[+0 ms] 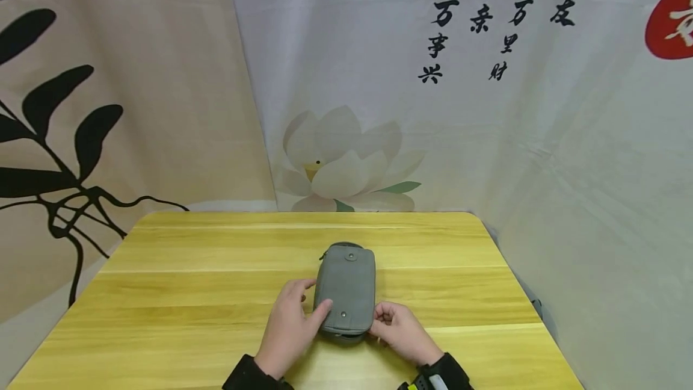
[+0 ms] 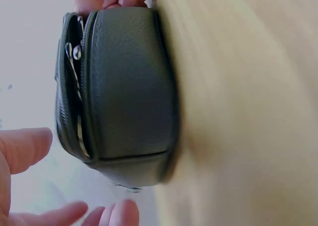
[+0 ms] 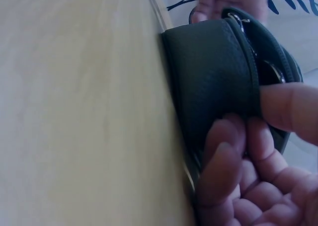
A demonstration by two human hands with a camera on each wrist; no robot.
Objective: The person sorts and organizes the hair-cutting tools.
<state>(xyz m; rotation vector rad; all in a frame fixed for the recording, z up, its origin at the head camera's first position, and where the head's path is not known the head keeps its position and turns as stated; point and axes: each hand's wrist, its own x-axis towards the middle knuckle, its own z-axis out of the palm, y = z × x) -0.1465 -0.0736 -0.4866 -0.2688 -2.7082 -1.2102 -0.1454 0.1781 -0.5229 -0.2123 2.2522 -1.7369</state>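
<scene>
A grey zip case [image 1: 352, 284] with two snap studs lies upright on the table, its long side pointing away from me. At the near end its zip gapes, and shiny metal items [image 2: 77, 52] show in the gap. My left hand [image 1: 292, 324] is spread at the left side, thumb over the top edge and fingers along the flank. At the near right corner my right hand [image 1: 397, 330] pinches the case by its zip edge between thumb and index finger, the other fingers curled. Whatever zip pull lies there is hidden by the fingers [image 3: 261, 139].
The pale wooden table [image 1: 216, 257] has rounded far corners. Behind it hangs a cloth backdrop [image 1: 352, 47] with a lotus print and black characters; a dark leaf print [image 1: 54, 95] is at left. A black band with a device [image 1: 433, 381] sits on the right wrist.
</scene>
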